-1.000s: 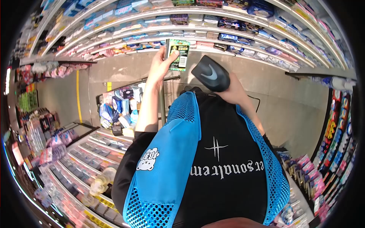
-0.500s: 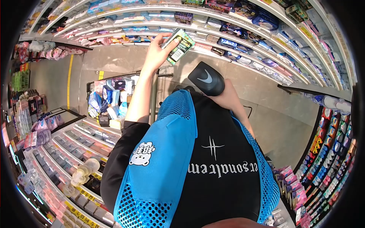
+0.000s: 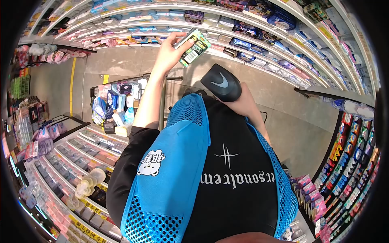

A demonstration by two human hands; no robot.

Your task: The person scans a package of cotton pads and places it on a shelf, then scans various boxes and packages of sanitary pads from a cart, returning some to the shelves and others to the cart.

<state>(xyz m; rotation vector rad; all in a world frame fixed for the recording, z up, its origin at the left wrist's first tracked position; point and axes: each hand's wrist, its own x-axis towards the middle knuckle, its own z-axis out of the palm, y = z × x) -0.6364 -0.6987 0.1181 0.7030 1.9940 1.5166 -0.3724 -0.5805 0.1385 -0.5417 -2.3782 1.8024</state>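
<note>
My left hand [image 3: 167, 56] is stretched out ahead and closed on a small black-and-green package [image 3: 194, 47]. A white barcode label on the package faces up toward me, tilted. In my right hand [image 3: 244, 101] is a black handheld barcode scanner [image 3: 221, 83], with its broad head pointing up and left toward the package. The scanner and the package are apart. My right fingers are mostly hidden beneath the scanner.
A cart [image 3: 117, 106] loaded with packaged goods stands left of my left forearm. Stocked shelves [image 3: 243, 30] curve across the front. Another display shelf [image 3: 87, 162] is at lower left, and racks of colourful packs [image 3: 348, 154] hang at right.
My left hand and the package have shifted slightly right and up. The scanner has moved only a little, and the package and scanner remain held.
</note>
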